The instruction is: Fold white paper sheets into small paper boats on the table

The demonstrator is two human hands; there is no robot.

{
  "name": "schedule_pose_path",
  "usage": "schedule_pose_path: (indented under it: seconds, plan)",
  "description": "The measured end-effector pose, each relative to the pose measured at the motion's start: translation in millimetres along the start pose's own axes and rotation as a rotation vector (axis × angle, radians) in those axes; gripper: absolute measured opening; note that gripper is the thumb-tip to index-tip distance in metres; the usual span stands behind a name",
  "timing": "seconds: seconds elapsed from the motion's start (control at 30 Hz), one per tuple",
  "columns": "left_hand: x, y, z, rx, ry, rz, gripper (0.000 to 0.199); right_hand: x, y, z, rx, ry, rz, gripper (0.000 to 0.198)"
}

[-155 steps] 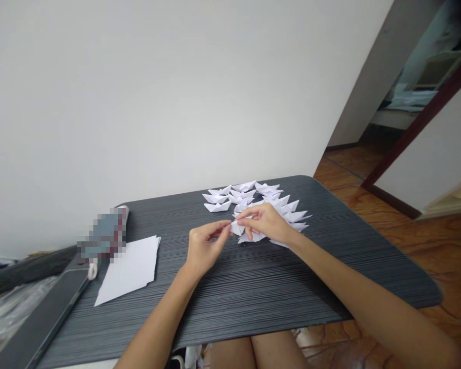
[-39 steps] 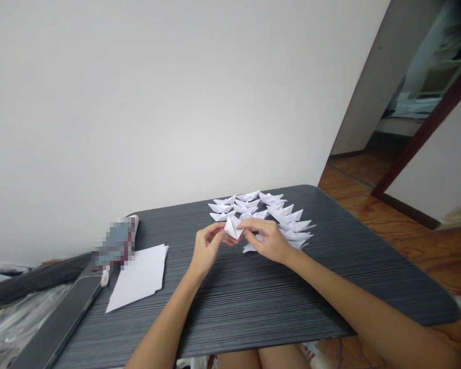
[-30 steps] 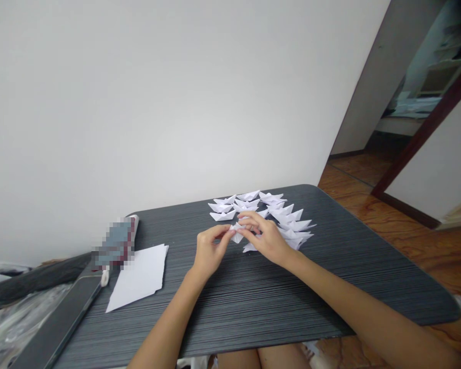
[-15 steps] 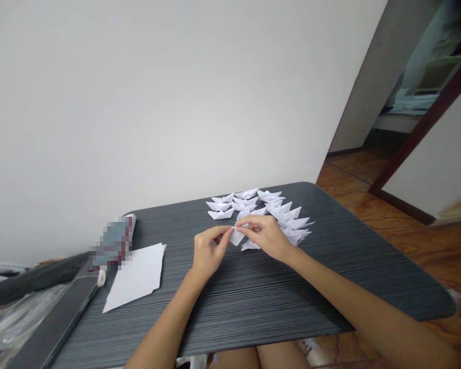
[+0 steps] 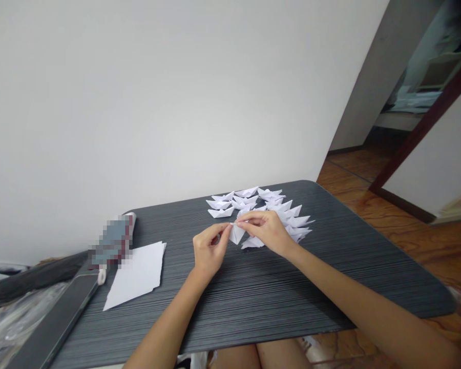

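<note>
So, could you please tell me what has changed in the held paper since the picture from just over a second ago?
The folded paper showed a broad diamond face then; now the left hand and right hand have shifted their grip and pinch it near its top, a corner pointing down. The paper boats and white sheets stayed on the table.

This looks like somebody's home to me: plain white wall [image 5: 176, 102] with a dark bench [image 5: 272, 297] up by it, glossy wood-patterned floor [image 5: 346, 174], and, past a reddish door frame [image 5: 426, 122], another room [image 5: 415, 69] holding what may be a bed [image 5: 413, 104], its details dim.
</note>
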State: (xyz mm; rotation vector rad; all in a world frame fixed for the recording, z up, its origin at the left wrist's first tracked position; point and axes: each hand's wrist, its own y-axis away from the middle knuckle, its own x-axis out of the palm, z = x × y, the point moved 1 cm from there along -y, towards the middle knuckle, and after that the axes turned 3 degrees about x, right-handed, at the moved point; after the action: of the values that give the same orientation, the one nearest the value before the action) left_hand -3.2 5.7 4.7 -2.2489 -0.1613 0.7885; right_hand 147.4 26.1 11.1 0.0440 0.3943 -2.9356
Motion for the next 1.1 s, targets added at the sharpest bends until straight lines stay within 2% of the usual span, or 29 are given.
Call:
schedule_pose_path:
  seconds: [0.17,0.3,0.4,0.5,0.63,0.8,0.97,1.1]
  plan:
    - [0,-1,3,-0.120,0.125,-0.140,0.018,-2,-1,1,0.018,-0.072,-0.081,0.018]
    - [2,-1,5,-0.190,0.224,-0.234,0.018,4,0,-3,-0.028,-0.122,-0.032,0.017]
    - [4,-1,3,-0.198,0.261,-0.243,0.019,8,0,-9,-0.059,-0.131,-0.037,0.016]
    - [6,-1,2,-0.170,0.296,-0.190,0.018,8,1,-11,-0.092,-0.029,-0.077,0.015]
    - [3,-3,3,-0.084,0.296,-0.068,0.016,4,4,-11,-0.152,0.211,-0.114,0.011]
    - [-5,-8,-1,0.035,0.154,0.149,0.030,0,6,-11,-0.246,0.409,-0.119,0.011]
    - [-2,-10,-2,-0.061,0.227,0.259,0.037,2,9,-7,-0.327,0.536,-0.037,0.013]
    - [4,-7,2,-0.109,0.306,0.256,0.021,4,12,-6,-0.325,0.543,-0.006,0.014]
